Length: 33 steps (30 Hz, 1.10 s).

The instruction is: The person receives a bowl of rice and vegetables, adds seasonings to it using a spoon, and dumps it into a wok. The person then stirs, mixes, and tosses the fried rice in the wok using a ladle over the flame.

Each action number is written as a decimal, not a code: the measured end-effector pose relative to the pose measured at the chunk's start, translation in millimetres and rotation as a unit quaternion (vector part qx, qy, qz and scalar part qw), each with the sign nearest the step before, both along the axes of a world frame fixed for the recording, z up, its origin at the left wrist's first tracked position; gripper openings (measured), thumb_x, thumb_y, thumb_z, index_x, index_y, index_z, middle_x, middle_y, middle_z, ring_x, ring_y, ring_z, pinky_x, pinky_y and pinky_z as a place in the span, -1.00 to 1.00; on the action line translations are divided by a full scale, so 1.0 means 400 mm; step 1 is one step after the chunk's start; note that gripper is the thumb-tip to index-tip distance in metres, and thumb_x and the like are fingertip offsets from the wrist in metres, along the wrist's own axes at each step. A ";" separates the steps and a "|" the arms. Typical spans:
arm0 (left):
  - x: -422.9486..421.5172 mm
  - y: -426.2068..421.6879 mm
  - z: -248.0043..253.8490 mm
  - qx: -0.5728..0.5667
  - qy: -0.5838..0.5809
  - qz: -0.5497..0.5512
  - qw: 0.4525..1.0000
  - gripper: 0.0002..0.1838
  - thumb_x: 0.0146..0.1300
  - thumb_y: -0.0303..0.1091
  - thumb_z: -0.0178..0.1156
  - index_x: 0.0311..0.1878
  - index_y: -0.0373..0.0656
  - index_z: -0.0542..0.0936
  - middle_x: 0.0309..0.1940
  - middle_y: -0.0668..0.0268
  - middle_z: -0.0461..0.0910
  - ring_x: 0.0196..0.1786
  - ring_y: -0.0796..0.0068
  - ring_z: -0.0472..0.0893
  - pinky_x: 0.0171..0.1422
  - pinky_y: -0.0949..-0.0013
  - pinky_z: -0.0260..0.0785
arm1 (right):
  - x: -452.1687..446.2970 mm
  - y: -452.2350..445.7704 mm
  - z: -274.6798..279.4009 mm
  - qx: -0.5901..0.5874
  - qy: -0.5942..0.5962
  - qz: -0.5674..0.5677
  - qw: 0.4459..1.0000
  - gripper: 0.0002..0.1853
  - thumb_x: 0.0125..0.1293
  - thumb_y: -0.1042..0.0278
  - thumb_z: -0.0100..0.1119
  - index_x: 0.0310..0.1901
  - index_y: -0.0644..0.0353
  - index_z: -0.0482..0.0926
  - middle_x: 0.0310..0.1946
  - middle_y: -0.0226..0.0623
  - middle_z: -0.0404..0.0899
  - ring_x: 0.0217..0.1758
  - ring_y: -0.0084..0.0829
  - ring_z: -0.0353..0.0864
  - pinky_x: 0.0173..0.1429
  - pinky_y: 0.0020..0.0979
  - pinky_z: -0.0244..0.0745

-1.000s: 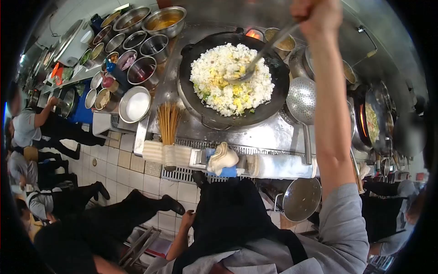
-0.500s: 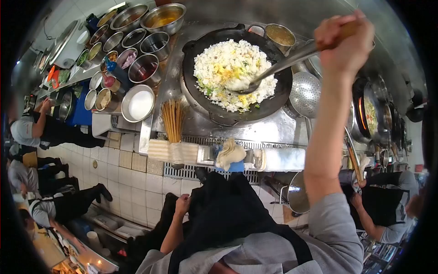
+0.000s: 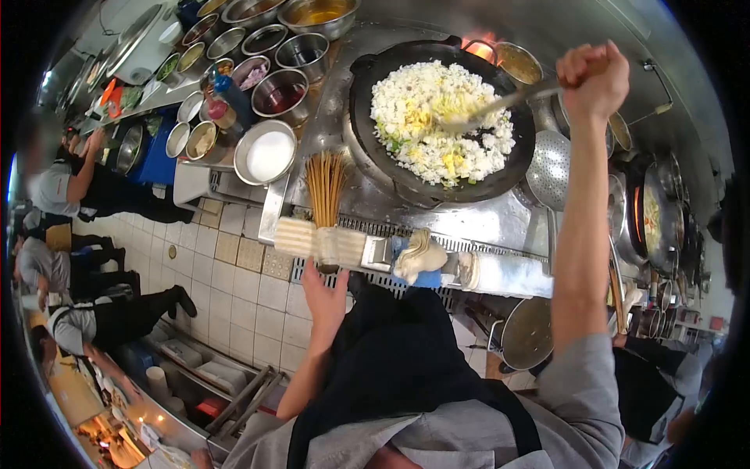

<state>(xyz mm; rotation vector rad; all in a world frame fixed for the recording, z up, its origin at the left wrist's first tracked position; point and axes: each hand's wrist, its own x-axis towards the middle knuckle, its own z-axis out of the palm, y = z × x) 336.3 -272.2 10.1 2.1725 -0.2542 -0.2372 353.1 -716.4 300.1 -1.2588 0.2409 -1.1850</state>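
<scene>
My right hand is shut around the handle of a long metal ladle, raised to the right of the wok. The ladle's blurred head dips into a heap of rice mixed with yellow egg and green bits. The rice lies in a large black wok on the steel stove. My left hand is open, its fingers spread just below a bamboo wok brush that rests across the counter's front rail. I cannot tell whether the fingertips touch the brush's bound handle.
Flames rise behind the wok beside a pot of liquid. A perforated skimmer lies at the wok's right. A bowl of white powder or grains and several metal containers stand left. Folded cloths line the front rail. Other people work nearby.
My left hand has risen from beside my apron toward the brush and its fingers have opened. The ladle has shifted across the rice, its head blurred. Flames now show behind the wok.
</scene>
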 end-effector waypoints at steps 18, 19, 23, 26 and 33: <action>0.119 -0.010 -0.055 0.026 -0.056 -0.096 0.994 -0.37 0.23 -0.39 0.18 0.34 -0.38 0.26 -0.07 -0.19 0.47 -0.05 -0.09 0.50 0.06 0.08 0.35 | -0.094 0.075 0.120 -0.031 -0.022 0.024 0.999 -0.66 0.35 0.14 -0.12 -0.54 0.13 0.35 -0.76 -0.34 0.22 -0.73 -0.46 0.16 -0.60 -0.38 0.06; 0.132 0.002 -0.054 0.012 -0.024 -0.084 0.996 -0.38 0.22 -0.38 0.19 0.33 -0.38 0.27 -0.07 -0.18 0.47 -0.05 -0.08 0.50 0.06 0.09 0.35 | -0.105 0.070 0.087 -0.027 -0.024 0.043 0.998 -0.67 0.36 0.16 -0.13 -0.52 0.13 0.34 -0.77 -0.33 0.23 -0.74 -0.45 0.19 -0.60 -0.39 0.09; 0.157 0.039 -0.060 0.014 0.054 -0.077 0.995 -0.37 0.20 -0.35 0.22 0.30 -0.39 0.31 -0.04 -0.15 0.49 -0.04 -0.04 0.54 0.07 0.12 0.37 | 0.004 0.085 0.041 0.004 0.021 -0.079 0.997 -0.65 0.37 0.07 -0.20 -0.51 0.09 0.32 -0.73 -0.40 0.19 -0.73 -0.51 0.08 -0.58 -0.45 -0.01; 0.180 0.035 -0.091 0.039 0.003 -0.098 0.994 -0.35 0.21 -0.33 0.24 0.31 -0.40 0.29 -0.03 -0.11 0.55 -0.03 0.12 0.59 0.06 0.25 0.40 | 0.039 0.100 0.162 -0.013 -0.064 -0.057 0.996 -0.65 0.38 0.08 -0.18 -0.52 0.06 0.30 -0.77 -0.42 0.17 -0.77 -0.51 0.09 -0.63 -0.46 -0.01; 0.182 -0.008 -0.006 0.117 0.050 -0.081 0.989 -0.28 0.17 -0.23 0.28 0.33 -0.36 0.26 0.04 -0.19 0.48 0.10 -0.14 0.49 0.20 0.05 0.31 | 0.136 0.094 0.027 -0.068 0.036 0.100 0.992 -0.67 0.34 0.15 -0.09 -0.56 0.09 0.34 -0.82 -0.42 0.25 -0.83 -0.52 0.21 -0.72 -0.44 0.13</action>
